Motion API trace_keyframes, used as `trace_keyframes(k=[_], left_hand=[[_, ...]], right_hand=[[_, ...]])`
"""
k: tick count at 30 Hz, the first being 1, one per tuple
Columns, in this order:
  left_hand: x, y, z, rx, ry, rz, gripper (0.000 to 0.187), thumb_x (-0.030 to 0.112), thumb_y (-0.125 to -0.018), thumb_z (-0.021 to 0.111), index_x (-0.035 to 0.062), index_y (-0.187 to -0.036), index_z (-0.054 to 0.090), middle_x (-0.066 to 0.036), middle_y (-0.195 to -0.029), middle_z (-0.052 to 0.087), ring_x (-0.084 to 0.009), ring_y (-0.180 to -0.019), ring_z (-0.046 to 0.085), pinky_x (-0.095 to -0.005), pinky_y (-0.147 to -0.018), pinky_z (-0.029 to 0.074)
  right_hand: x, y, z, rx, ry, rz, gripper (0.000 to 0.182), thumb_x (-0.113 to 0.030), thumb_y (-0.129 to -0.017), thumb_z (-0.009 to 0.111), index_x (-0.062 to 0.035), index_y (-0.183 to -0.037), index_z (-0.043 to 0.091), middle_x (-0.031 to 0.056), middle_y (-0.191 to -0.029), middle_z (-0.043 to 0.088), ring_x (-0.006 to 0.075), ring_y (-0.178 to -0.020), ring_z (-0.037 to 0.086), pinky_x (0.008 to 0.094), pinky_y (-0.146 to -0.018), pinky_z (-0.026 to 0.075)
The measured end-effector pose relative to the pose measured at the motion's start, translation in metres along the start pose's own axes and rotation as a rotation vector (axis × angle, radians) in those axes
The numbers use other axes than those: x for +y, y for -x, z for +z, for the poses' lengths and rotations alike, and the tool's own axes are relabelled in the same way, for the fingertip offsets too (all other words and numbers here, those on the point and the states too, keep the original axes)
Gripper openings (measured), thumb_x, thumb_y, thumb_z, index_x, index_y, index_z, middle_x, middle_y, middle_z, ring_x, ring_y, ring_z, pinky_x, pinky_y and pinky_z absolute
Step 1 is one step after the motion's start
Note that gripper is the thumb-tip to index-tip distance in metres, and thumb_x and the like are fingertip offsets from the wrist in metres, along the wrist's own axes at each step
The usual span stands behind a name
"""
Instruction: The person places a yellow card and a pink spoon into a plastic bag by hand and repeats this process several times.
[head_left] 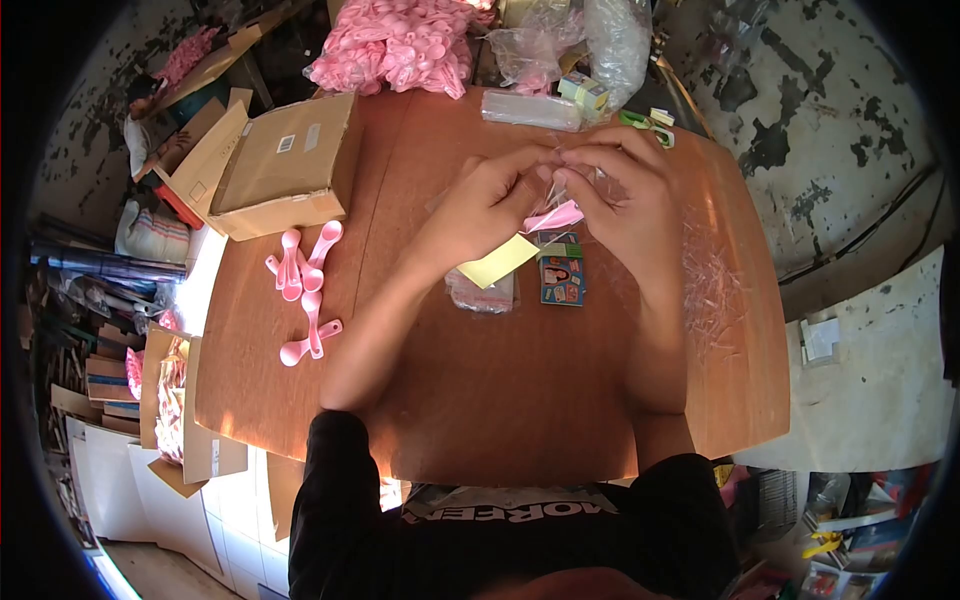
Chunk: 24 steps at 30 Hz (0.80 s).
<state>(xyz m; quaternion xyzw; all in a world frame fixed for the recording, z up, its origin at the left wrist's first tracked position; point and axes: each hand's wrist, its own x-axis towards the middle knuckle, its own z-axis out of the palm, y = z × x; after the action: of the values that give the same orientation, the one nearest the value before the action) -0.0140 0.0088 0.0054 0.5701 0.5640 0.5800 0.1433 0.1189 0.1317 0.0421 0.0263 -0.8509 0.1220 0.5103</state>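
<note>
My left hand [508,195] and my right hand [618,185] meet over the middle of the table, fingers pinched together on the top of a small clear plastic bag [566,188]. A pink measuring spoon [556,217] shows through the plastic, hanging between the hands. A yellow paper slip [498,262] sticks out below my left palm. Beneath the hands lie a small colourful printed box [562,278] and a stack of clear plastic bags [482,294]. Several loose pink measuring spoons [312,280] rest to the left of my left forearm.
A cardboard box [285,165] stands at the table's back left. Behind are a heap of pink spoons [395,45], a clear plastic packet [530,110] and green-handled scissors [645,125]. Thin clear plastic strips [715,295] lie right. A person's arm [165,150] shows far left.
</note>
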Motion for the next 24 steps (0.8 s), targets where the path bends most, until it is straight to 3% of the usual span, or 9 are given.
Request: trace_keyframes(k=[3, 5, 12, 14, 15, 17, 18, 20, 24], left_hand=[[0.013, 0.002, 0.0, 0.004, -0.145, 0.022, 0.022, 0.009, -0.097, 0.05, -0.0008, -0.112, 0.062, -0.008, -0.074, 0.066, -0.011, -0.066, 0.062, -0.0282, -0.06, 0.048], [0.017, 0.003, 0.001, -0.017, -0.244, 0.054, 0.022, 0.008, -0.094, 0.053, -0.0006, -0.111, 0.063, -0.016, -0.069, 0.065, -0.0204, -0.061, 0.065, -0.0331, -0.059, 0.049], [0.005, 0.005, -0.004, -0.139, -0.52, 0.147, 0.024, 0.007, -0.092, 0.053, -0.0006, -0.113, 0.062, -0.019, -0.074, 0.065, -0.0331, -0.063, 0.064, -0.0379, -0.062, 0.049], [0.01, 0.006, -0.004, -0.149, -0.439, 0.142, 0.025, 0.015, -0.093, 0.054, 0.0058, -0.114, 0.063, -0.022, -0.077, 0.065, -0.0394, -0.07, 0.064, -0.0466, -0.067, 0.051], [0.012, 0.005, -0.004, -0.152, -0.435, 0.142, 0.025, 0.015, -0.093, 0.054, 0.0058, -0.114, 0.063, -0.022, -0.077, 0.065, -0.0394, -0.07, 0.064, -0.0466, -0.067, 0.051], [0.014, 0.003, -0.005, -0.165, -0.295, 0.096, 0.026, 0.013, -0.097, 0.053, -0.0009, -0.118, 0.061, -0.017, -0.083, 0.068, -0.0251, -0.068, 0.068, -0.0352, -0.063, 0.051], [0.015, 0.003, -0.004, -0.166, -0.292, 0.098, 0.026, 0.013, -0.097, 0.053, -0.0009, -0.118, 0.061, -0.017, -0.083, 0.068, -0.0251, -0.068, 0.068, -0.0352, -0.063, 0.051], [0.015, 0.003, -0.003, -0.14, -0.083, 0.146, 0.03, 0.017, -0.1, 0.051, -0.0012, -0.122, 0.059, -0.013, -0.095, 0.07, -0.0168, -0.071, 0.067, -0.0304, -0.065, 0.052], [0.013, 0.003, -0.005, -0.013, 0.045, 0.155, 0.031, 0.018, -0.1, 0.05, -0.0004, -0.124, 0.057, -0.007, -0.101, 0.068, -0.0115, -0.076, 0.064, -0.0265, -0.067, 0.053]], right_hand=[[0.0, 0.001, -0.001, -0.028, 0.103, -0.001, 0.012, -0.01, -0.07, 0.076, -0.007, -0.081, 0.071, 0.003, -0.083, 0.062, 0.0239, -0.078, 0.06, 0.035, -0.069, 0.049], [-0.001, 0.002, -0.001, -0.044, 0.135, -0.01, 0.012, -0.01, -0.07, 0.075, -0.0065, -0.08, 0.071, 0.003, -0.084, 0.062, 0.0237, -0.078, 0.06, 0.0356, -0.069, 0.049], [-0.004, 0.006, -0.001, -0.146, 0.167, 0.01, 0.01, -0.003, -0.067, 0.07, -0.0043, -0.076, 0.069, 0.0043, -0.078, 0.061, 0.0232, -0.073, 0.061, 0.0354, -0.064, 0.051], [0.002, 0.005, -0.001, -0.15, 0.157, 0.013, 0.011, -0.001, -0.065, 0.068, -0.0035, -0.076, 0.069, 0.0047, -0.077, 0.062, 0.0223, -0.071, 0.062, 0.0336, -0.063, 0.051], [0.008, 0.005, 0.0, -0.087, -0.022, 0.105, 0.012, 0.001, -0.064, 0.068, -0.0026, -0.075, 0.069, 0.0051, -0.078, 0.063, 0.0199, -0.07, 0.063, 0.0314, -0.063, 0.051], [0.011, 0.008, -0.002, -0.009, -0.297, 0.259, 0.013, 0.006, -0.065, 0.067, 0.0003, -0.077, 0.068, 0.0081, -0.081, 0.066, 0.0143, -0.071, 0.063, 0.0265, -0.065, 0.051], [0.008, 0.008, -0.003, -0.011, -0.293, 0.26, 0.013, 0.006, -0.065, 0.067, 0.0003, -0.077, 0.068, 0.0081, -0.081, 0.066, 0.0143, -0.071, 0.063, 0.0265, -0.065, 0.051], [-0.001, 0.01, -0.004, 0.147, -0.735, 0.522, 0.008, 0.002, -0.073, 0.065, 0.0007, -0.081, 0.067, 0.0101, -0.082, 0.066, 0.0162, -0.073, 0.063, 0.0292, -0.069, 0.051], [0.036, 0.011, -0.028, 0.239, -1.154, 0.458, 0.01, -0.006, -0.082, 0.061, 0.0, -0.086, 0.067, 0.0093, -0.089, 0.063, 0.019, -0.08, 0.061, 0.0328, -0.075, 0.05]])
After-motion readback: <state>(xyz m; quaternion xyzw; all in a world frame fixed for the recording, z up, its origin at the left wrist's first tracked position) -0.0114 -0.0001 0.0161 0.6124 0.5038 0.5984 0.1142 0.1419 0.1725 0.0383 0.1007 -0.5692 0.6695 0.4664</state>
